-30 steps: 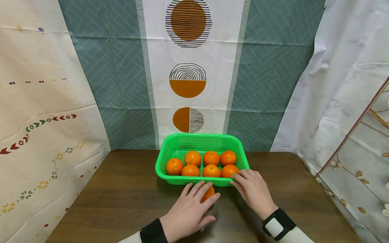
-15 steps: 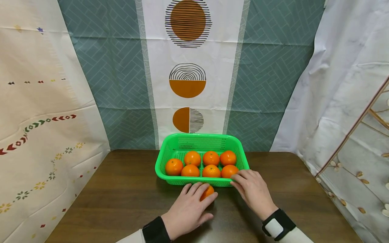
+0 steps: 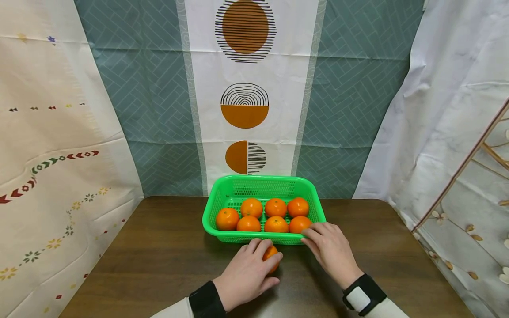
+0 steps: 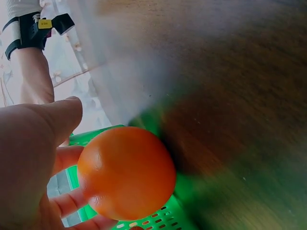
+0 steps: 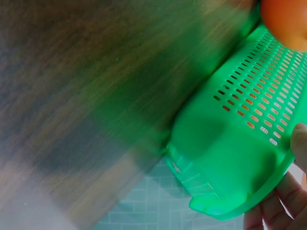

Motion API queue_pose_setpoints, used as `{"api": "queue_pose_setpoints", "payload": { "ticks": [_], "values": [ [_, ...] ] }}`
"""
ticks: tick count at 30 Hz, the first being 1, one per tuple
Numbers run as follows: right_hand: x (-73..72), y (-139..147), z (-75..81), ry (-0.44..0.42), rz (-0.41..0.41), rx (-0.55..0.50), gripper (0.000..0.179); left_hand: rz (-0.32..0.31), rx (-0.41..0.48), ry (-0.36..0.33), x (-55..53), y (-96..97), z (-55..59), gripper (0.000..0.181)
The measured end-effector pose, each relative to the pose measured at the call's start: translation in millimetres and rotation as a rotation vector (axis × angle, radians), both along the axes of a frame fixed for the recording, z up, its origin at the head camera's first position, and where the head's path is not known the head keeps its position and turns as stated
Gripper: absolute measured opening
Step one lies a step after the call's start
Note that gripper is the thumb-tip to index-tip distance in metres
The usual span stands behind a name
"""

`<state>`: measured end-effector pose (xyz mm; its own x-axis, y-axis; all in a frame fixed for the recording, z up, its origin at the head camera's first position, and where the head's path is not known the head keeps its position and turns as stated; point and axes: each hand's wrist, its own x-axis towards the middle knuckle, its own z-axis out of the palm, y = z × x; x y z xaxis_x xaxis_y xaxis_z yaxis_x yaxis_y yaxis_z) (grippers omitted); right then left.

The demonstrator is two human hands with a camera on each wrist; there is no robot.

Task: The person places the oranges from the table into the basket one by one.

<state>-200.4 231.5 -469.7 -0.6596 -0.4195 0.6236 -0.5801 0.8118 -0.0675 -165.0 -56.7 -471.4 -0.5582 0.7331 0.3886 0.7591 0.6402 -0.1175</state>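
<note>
A green plastic basket [image 3: 260, 237] stands on the table against the back cloth, holding several oranges [image 3: 276, 224]. In front of it, one more orange [image 3: 270, 252] lies under my left hand [image 3: 245, 276]. The left wrist view shows the fingers bent around the far side of that orange [image 4: 129, 172], with the thumb sticking out apart from it. My right hand [image 3: 333, 251] grips the basket's front right rim, fingers over the edge and thumb outside. In the right wrist view, the basket's perforated wall [image 5: 230, 139] shows beside the thumb.
The brown wooden table [image 3: 159, 256] extends to both sides of the basket. Patterned cloths hang behind it [image 3: 246, 132], at the left [image 3: 59, 176] and at the right [image 3: 449, 154]. Black bands [image 3: 363, 293] are strapped on both wrists.
My left hand has drawn its spread fingers closer together around the orange in front of the basket, and that orange has shifted slightly toward me. My right hand stays at the rim.
</note>
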Motion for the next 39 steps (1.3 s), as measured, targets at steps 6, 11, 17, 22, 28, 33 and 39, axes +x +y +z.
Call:
{"api": "queue_pose_setpoints", "payload": {
  "ticks": [6, 11, 17, 22, 28, 33, 39],
  "values": [
    [0.3, 0.2, 0.1, -0.001, 0.0, -0.004, 0.021, -0.008, -0.003, 0.005, -2.1, -0.2, -0.5, 0.05],
    [0.0, 0.4, -0.6, 0.002, 0.003, -0.004, 0.021, -0.012, 0.003, 0.009, -3.3, 0.6, -2.2, 0.049],
    [-0.8, 0.6, -2.1, 0.011, 0.004, -0.001, 0.021, -0.002, -0.027, -0.034, -3.6, 0.8, -2.8, 0.051],
    [-1.0, 0.8, -2.9, 0.011, 0.001, -0.002, 0.02, 0.012, -0.057, -0.093, -2.9, 1.0, -0.5, 0.053],
    [-0.9, 1.0, -3.5, 0.012, 0.003, -0.005, 0.02, 0.027, -0.089, -0.138, -4.7, 1.7, -3.5, 0.054],
    [-0.7, 1.0, -3.9, 0.017, 0.002, -0.005, 0.021, 0.04, -0.087, -0.158, -6.2, 2.7, -6.8, 0.054],
    [-0.3, 1.0, -4.1, 0.006, -0.007, -0.003, 0.021, 0.043, -0.084, -0.177, -5.1, 3.1, -4.6, 0.053]
  ]
}}
